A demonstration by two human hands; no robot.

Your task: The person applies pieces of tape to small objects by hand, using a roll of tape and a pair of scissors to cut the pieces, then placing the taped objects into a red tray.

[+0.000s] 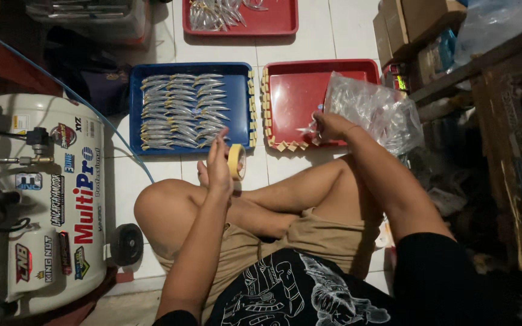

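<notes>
The person sits cross-legged on the tiled floor. Their left hand (219,166) is raised above the knee, fingers closed on a roll of pale masking tape (237,161) held upright. The right hand (328,127) reaches to the near right corner of the red tray (309,90), pinching something small beside a crinkled clear plastic bag (373,108). Left of that tray, a blue tray (137,108) holds rows of silvery fish-shaped pieces (182,111). A white air compressor (49,199) stands at far left.
</notes>
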